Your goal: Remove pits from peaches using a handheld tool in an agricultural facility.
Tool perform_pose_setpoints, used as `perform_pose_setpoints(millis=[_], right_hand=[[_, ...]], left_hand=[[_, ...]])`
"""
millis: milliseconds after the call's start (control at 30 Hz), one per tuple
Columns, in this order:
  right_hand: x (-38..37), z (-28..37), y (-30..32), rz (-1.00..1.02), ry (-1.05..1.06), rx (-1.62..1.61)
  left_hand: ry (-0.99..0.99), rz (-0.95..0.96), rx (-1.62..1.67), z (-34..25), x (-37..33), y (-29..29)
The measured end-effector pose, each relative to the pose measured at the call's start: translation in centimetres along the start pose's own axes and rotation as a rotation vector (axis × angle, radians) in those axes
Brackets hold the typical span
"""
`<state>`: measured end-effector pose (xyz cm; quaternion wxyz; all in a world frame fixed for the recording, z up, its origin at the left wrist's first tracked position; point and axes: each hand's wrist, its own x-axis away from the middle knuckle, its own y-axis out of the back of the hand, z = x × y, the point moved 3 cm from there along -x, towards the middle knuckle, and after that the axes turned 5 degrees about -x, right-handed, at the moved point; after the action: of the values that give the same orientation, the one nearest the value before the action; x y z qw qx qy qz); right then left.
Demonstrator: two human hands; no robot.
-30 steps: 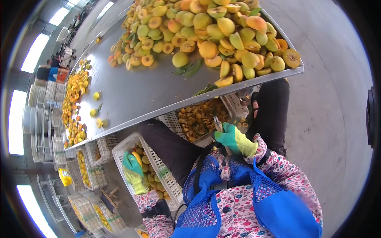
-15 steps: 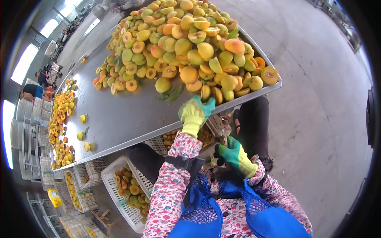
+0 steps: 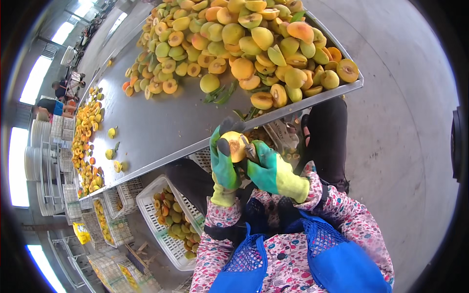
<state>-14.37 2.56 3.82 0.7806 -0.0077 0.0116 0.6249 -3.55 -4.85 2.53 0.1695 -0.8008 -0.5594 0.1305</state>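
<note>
In front of my chest, my left hand (image 3: 223,167), in a green-and-yellow glove, holds a yellow peach half (image 3: 236,146) by its rim. The cut face is turned up and shows a brownish centre. My gloved right hand (image 3: 273,169) grips a short hand tool (image 3: 251,152), whose brownish end is at the right edge of the fruit; its exact shape is partly hidden by the fingers. Beyond my hands, a large heap of peach halves (image 3: 229,46) lies on the metal table (image 3: 161,132), some cut side up.
The table's raised lip runs just beyond my hands. Smaller fruit pieces (image 3: 87,141) lie along its left side. A white crate (image 3: 146,205) with peach halves stands below left, near stacked crates (image 3: 105,224). A person's dark-clad leg (image 3: 325,141) is beside the table corner.
My left hand has come back from the heap's near edge with a peach half. My right hand has moved up and left, bringing the tool to the fruit.
</note>
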Motion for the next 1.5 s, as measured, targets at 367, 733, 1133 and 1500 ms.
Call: perform_pose_setpoints(millis=[367, 733, 1133, 1500], right_hand=[[0.9, 0.9, -0.1, -0.012, 0.316, 0.584], [1.4, -0.1, -0.8, 0.052, 0.208, 0.554], [0.6, -0.2, -0.7, 0.096, 0.063, 0.442], [-0.3, 3.2, 0.5, 0.265, -0.312, 0.332]], left_hand=[[-0.469, -0.155, -1.065, -1.3, 1.2, -2.2], [-0.450, -0.114, -0.921, 0.6, 1.7, -0.8], [-0.493, -0.154, -0.976, -0.4, 0.9, -1.8], [-0.349, -0.056, -0.807, -0.5, -0.3, -1.1]])
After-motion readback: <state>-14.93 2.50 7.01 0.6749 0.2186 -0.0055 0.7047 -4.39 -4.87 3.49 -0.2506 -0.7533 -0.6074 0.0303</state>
